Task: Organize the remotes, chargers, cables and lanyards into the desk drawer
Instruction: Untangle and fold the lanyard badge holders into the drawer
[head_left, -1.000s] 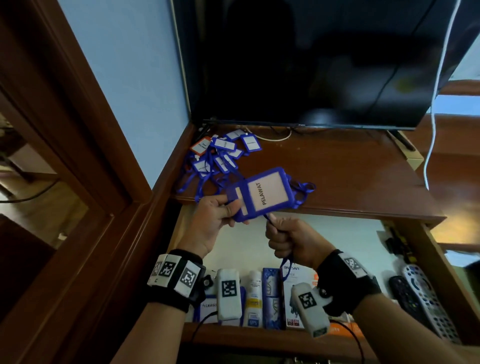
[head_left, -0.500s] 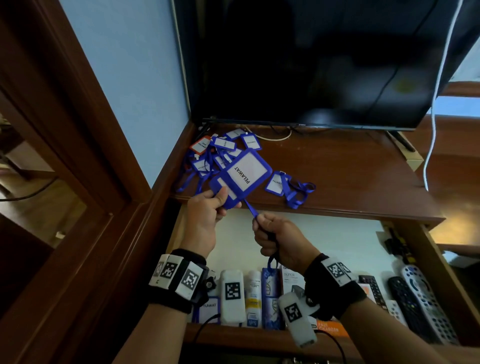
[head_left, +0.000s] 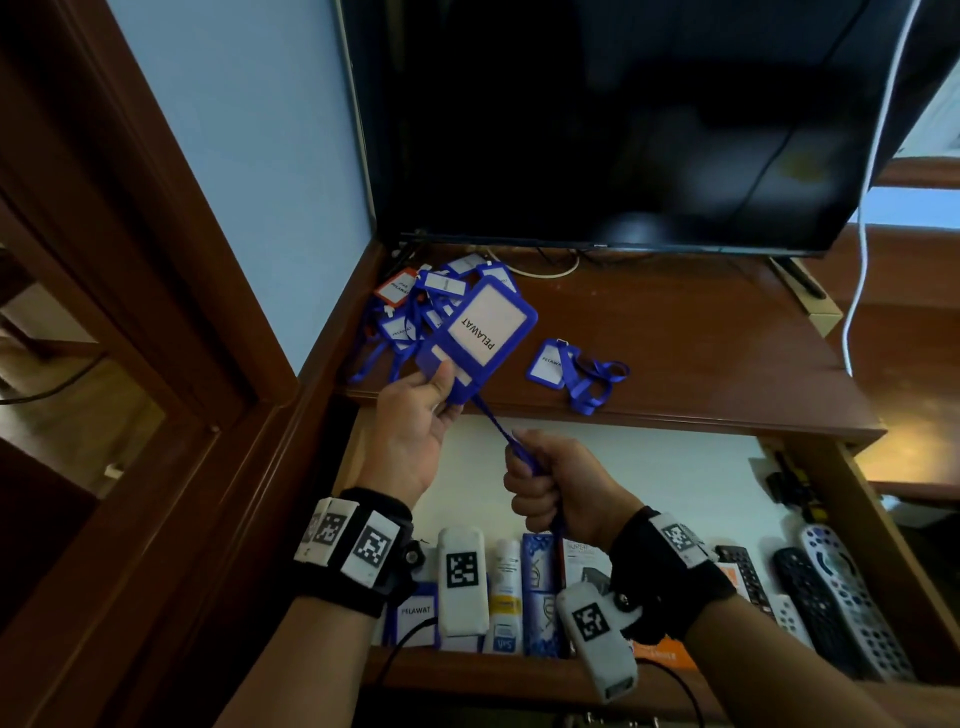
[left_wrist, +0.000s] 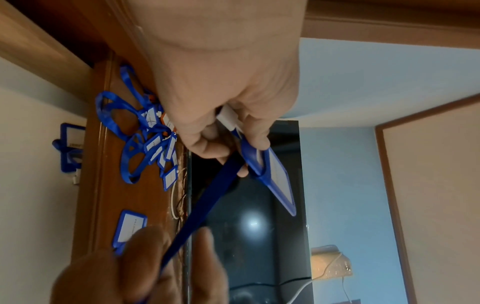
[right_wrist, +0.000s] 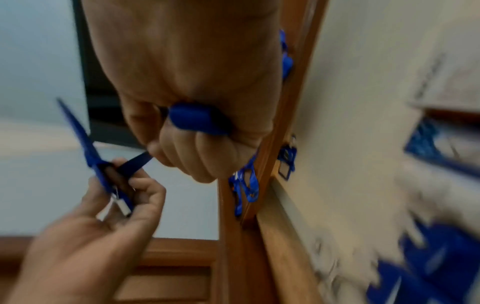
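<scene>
My left hand (head_left: 415, 431) pinches the lower corner of a blue badge holder (head_left: 480, 332) labelled PELAWAT, held above the desk's front edge. Its blue strap (head_left: 501, 434) runs taut down into my right hand (head_left: 550, 488), which is fisted round it over the open drawer (head_left: 649, 457). In the left wrist view the badge holder (left_wrist: 272, 176) is seen edge-on with the strap (left_wrist: 197, 216) stretching towards the right hand. The right wrist view shows a fold of strap (right_wrist: 197, 119) inside the right fist. A pile of blue lanyards (head_left: 415, 312) lies at the desk's back left, and one single lanyard (head_left: 576, 369) lies near the front edge.
A black TV (head_left: 623, 130) stands at the back of the desk (head_left: 701, 353). In the drawer lie several remotes (head_left: 831, 597) at the right, boxes and tubes (head_left: 524, 587) along the front, and another PELAWAT badge (head_left: 415, 613). A white cable (head_left: 862, 208) hangs at the right.
The left hand has carried the badge holder left and away, uncovering the single lanyard on the desk. The right hand has shifted left with the strap, which is now pulled straight.
</scene>
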